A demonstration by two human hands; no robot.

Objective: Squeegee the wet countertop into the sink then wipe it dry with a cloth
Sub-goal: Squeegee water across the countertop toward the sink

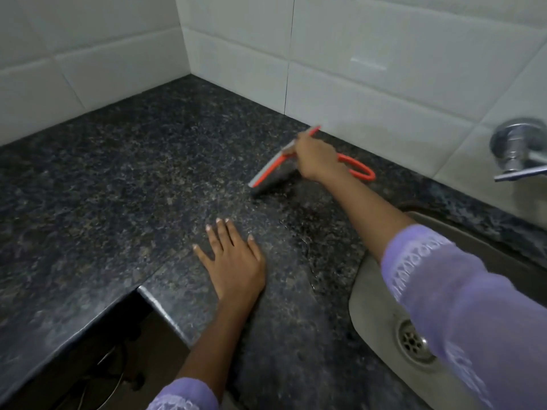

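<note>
White tiled walls meet in a corner behind a dark speckled granite countertop, seen from the head camera looking down. Beyond the left hand — which lies flat on the stone, fingers straight and spread, holding nothing — the right hand grips the orange squeegee near its head. Its blade rests on the countertop close to the back wall, and the loop handle sticks out past the wrist. Wet sheen and small beads show on the stone between the two hands and toward the sink, which sits just below the right forearm with its drain visible; a chrome tap juts from the wall farther right. The squeegee step looks to be in hand. Next, I judge, the blade must be drawn toward the sink with steady pressure — no cloth is in view.
</note>
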